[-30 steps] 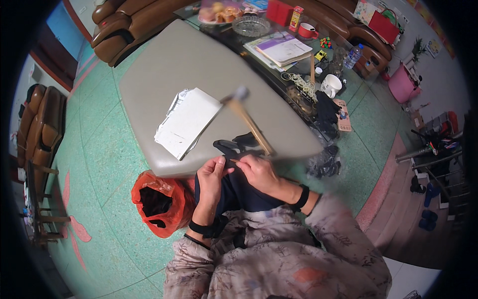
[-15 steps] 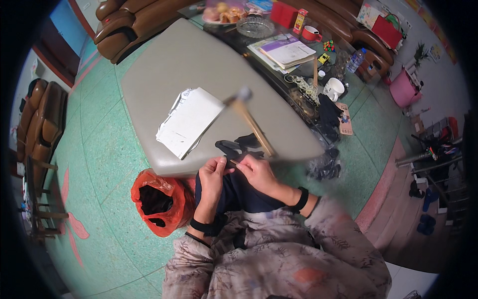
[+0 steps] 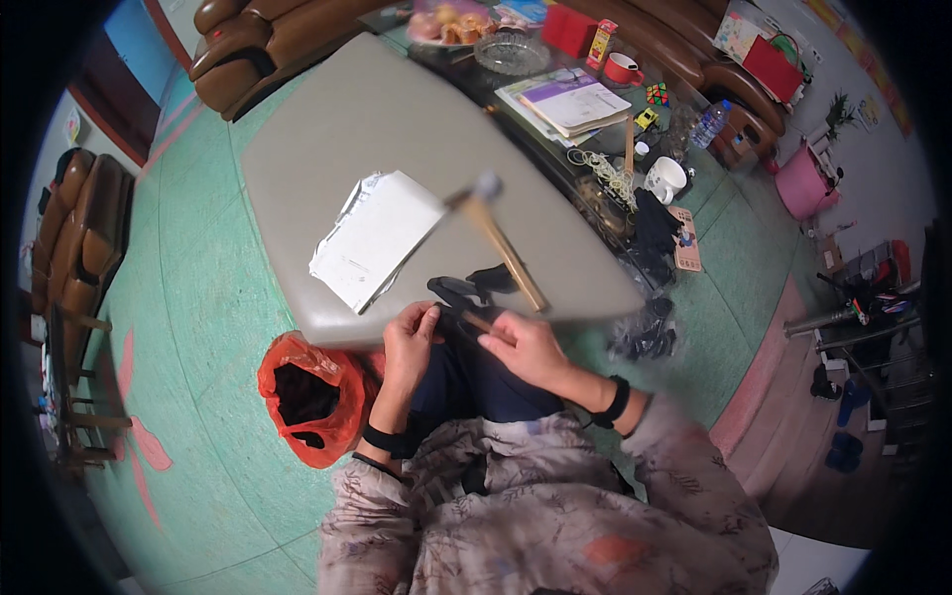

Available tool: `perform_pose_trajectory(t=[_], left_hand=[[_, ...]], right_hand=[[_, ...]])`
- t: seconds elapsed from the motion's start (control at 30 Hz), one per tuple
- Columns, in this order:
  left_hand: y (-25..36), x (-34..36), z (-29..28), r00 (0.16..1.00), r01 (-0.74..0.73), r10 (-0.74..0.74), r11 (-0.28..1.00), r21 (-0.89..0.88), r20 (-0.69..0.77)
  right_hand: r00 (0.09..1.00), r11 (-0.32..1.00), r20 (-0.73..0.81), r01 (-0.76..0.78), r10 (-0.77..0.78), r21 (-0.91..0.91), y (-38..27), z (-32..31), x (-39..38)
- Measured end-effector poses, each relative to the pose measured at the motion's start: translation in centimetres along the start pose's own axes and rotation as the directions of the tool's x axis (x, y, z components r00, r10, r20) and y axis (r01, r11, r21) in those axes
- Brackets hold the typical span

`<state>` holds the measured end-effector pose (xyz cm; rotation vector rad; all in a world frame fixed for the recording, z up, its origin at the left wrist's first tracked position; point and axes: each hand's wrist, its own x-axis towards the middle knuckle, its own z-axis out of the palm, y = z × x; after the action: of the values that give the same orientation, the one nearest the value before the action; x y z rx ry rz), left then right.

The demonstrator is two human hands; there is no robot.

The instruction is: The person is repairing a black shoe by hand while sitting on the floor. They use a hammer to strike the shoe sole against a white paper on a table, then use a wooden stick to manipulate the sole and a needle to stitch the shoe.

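Green flooring spreads beneath a low grey table (image 3: 397,129) ringed by brown sofas (image 3: 268,35), where a seated person in a patterned top works at the near edge. Both hands meet over a small black piece (image 3: 458,296) lying at the table's front rim: the left hand (image 3: 410,335) pinches its near end between fingertips, while the right hand (image 3: 523,347) is closed on the lower end of a wooden-handled hammer (image 3: 504,250), whose metal head points up and away over the tabletop. Just beside the hammer head lies a white paper packet (image 3: 375,238) on crinkled foil. On the floor to the person's left, an open red plastic bag (image 3: 302,397) sits close to the knee. Beyond the table, a cluttered dark sideboard holds books (image 3: 573,102), a white mug (image 3: 662,179) and a glass dish (image 3: 511,50).
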<state>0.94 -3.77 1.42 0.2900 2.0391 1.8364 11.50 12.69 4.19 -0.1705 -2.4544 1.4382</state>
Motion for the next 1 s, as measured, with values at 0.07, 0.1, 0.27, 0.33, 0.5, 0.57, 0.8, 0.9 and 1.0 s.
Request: perform_pose_trajectory(t=[0.07,0.1,0.27,0.33,0.5,0.57,0.8,0.9,1.0], left_hand=[[1.3,-1.0,0.0,0.995,0.018,-0.020,0.999,0.029,0.100],[1.8,-1.4,0.1,0.988,0.021,-0.028,0.999,0.045,0.155],[4.7,-3.7,2.2,0.942,-0.324,0.336,0.893,0.313,0.016],[4.8,-4.8,3.0,0.934,-0.288,0.351,0.844,0.451,-0.060],[4.0,-5.5,3.4,0.812,-0.420,0.583,0.598,0.683,-0.011],[3.7,-5.2,3.0,0.807,-0.457,0.585,0.522,0.720,0.088],[4.8,-5.4,3.0,0.698,-0.643,0.702,0.527,0.556,0.141],[4.7,-5.9,2.9,0.967,-0.226,0.241,0.962,0.153,-0.086],[3.8,-5.7,2.7,0.999,0.001,-0.013,0.958,-0.286,-0.039]], right_hand=[[0.982,0.977,-0.026,0.182,-0.186,-0.114,-1.7,-0.9,1.6],[0.977,0.969,0.018,0.212,-0.212,-0.125,-1.4,-0.8,2.1],[0.990,0.991,0.072,0.124,-0.121,-0.041,0.4,-0.3,2.0],[0.999,1.000,0.035,0.016,-0.017,0.019,-0.2,0.1,1.5],[0.986,0.975,0.005,0.167,-0.168,-0.144,-1.5,0.2,0.8],[0.968,0.958,-0.005,0.249,-0.253,-0.141,-1.9,0.4,0.5],[0.980,0.960,-0.054,0.177,-0.193,-0.217,-1.1,0.1,0.8],[0.980,0.972,-0.067,0.177,-0.189,-0.153,-1.6,0.0,0.4],[0.963,0.956,-0.087,0.239,-0.256,-0.167,-1.9,0.0,0.0]])
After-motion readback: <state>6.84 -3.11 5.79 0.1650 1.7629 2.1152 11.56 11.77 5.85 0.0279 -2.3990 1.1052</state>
